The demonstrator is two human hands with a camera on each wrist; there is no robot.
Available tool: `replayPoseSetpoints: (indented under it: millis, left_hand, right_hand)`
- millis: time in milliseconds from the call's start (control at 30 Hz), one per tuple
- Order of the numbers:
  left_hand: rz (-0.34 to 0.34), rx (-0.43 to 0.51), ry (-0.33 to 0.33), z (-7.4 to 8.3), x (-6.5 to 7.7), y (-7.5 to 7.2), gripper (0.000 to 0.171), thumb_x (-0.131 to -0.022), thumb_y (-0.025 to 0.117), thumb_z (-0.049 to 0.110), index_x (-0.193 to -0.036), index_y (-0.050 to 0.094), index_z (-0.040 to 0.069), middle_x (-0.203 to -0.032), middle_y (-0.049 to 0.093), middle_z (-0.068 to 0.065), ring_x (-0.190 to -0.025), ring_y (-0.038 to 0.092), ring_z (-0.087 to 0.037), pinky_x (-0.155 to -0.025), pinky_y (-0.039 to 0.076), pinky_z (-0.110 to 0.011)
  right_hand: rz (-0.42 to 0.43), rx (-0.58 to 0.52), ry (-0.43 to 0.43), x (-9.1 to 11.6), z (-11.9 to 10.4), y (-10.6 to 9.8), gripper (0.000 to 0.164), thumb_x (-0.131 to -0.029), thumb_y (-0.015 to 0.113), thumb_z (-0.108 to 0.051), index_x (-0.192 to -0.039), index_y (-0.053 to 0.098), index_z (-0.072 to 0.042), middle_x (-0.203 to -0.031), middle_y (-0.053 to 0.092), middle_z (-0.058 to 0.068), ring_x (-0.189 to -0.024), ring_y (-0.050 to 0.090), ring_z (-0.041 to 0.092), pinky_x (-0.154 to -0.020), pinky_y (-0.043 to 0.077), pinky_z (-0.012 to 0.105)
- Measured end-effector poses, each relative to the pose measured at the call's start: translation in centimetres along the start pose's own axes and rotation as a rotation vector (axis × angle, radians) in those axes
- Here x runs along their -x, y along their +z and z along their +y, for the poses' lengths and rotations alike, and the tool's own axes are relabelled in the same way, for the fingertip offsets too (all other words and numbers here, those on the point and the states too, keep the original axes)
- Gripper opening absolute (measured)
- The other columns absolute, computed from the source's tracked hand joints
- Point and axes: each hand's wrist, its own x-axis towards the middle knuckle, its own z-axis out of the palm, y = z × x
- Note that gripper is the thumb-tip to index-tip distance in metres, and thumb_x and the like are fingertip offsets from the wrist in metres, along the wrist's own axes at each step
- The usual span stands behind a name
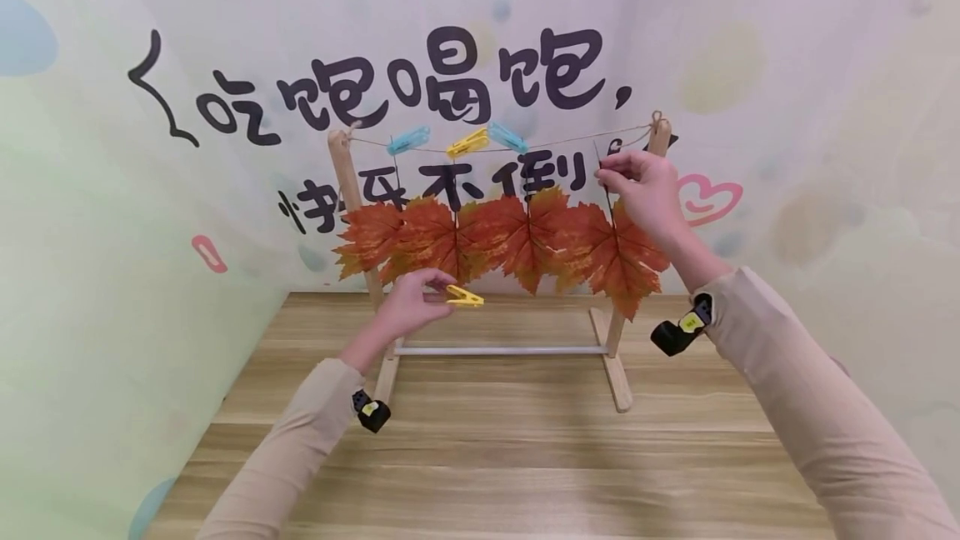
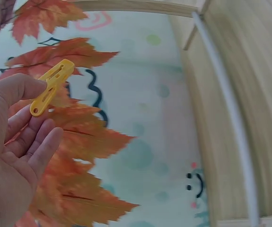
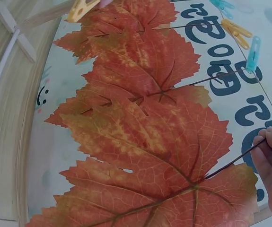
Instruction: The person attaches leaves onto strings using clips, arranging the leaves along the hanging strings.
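Observation:
My right hand (image 1: 641,186) pinches the thin dark stem (image 3: 235,160) of the rightmost orange-red maple leaf (image 1: 618,257), close to the twine (image 1: 577,138) near the right post. Below and to the left, my left hand (image 1: 412,302) holds a yellow clothespin (image 2: 53,87) between thumb and fingers. Three more leaves hang in a row, the nearest one a red-orange leaf (image 1: 525,232) that overlaps its neighbours. Their stems are clipped to the twine by a blue clothespin (image 1: 409,140) at the left, a yellow clothespin (image 1: 468,142) and another blue clothespin (image 1: 507,137).
A wooden stand carries the twine between its left post (image 1: 345,169) and right post (image 1: 660,138). A white rod (image 1: 502,351) joins its feet on the wood-grain table (image 1: 495,448). Behind hangs a printed backdrop (image 1: 810,107) with large dark characters.

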Motion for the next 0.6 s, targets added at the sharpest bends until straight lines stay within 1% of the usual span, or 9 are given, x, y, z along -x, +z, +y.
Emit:
replayPoseSetpoints:
  millis: [67, 167, 267, 433, 600]
  left_hand:
    - [0.008, 0.0, 0.015, 0.7, -0.5, -0.3, 0.028, -0.073, 0.07, -0.002, -0.1, 0.06, -0.004, -0.096, 0.061, -0.016, -0.091, 0.059, -0.03, -0.075, 0.053, -0.03]
    - [0.016, -0.002, 0.024, 1.7, -1.2, -0.8, 0.029, -0.074, 0.071, 0.0, -0.1, 0.06, -0.003, -0.097, 0.061, -0.015, -0.089, 0.06, -0.029, -0.075, 0.053, -0.031]
    - [0.016, -0.005, 0.046, 3.0, -1.8, -1.3, 0.029, -0.074, 0.071, 0.001, -0.101, 0.06, -0.002, -0.098, 0.061, -0.015, -0.086, 0.061, -0.027, -0.075, 0.053, -0.033]
    - [0.018, 0.016, 0.103, 5.4, -3.1, -1.8, 0.028, -0.076, 0.068, -0.001, -0.102, 0.059, -0.004, -0.099, 0.06, -0.016, -0.086, 0.061, -0.025, -0.075, 0.053, -0.031]
    - [0.048, 0.023, 0.173, 7.6, -4.5, -2.3, 0.027, -0.077, 0.067, -0.001, -0.103, 0.059, -0.003, -0.098, 0.059, -0.013, -0.086, 0.06, -0.025, -0.076, 0.053, -0.031]
  right_hand:
    - [0.018, -0.038, 0.015, -0.2, -0.1, 0.0, 0.02, -0.083, 0.065, -0.009, -0.098, 0.064, 0.005, -0.079, 0.066, 0.0, -0.067, 0.059, 0.002, -0.064, 0.048, 0.011]
    - [0.032, -0.096, 0.035, -0.4, -0.2, 0.0, 0.019, -0.083, 0.064, -0.008, -0.097, 0.064, 0.004, -0.078, 0.065, -0.003, -0.069, 0.06, 0.005, -0.066, 0.048, 0.011]
    - [0.039, -0.142, 0.062, -0.7, -0.4, 0.2, 0.018, -0.083, 0.065, -0.009, -0.097, 0.064, 0.003, -0.077, 0.064, -0.006, -0.07, 0.06, 0.007, -0.067, 0.049, 0.012]
    - [0.033, -0.168, 0.109, -0.9, -0.8, 0.5, 0.021, -0.083, 0.066, -0.015, -0.098, 0.064, 0.0, -0.075, 0.063, -0.008, -0.071, 0.059, 0.008, -0.067, 0.048, 0.012]
    - [0.032, -0.191, 0.111, -1.2, -1.0, 0.7, 0.016, -0.083, 0.065, -0.013, -0.094, 0.064, -0.001, -0.072, 0.063, -0.008, -0.069, 0.059, 0.009, -0.063, 0.048, 0.013]
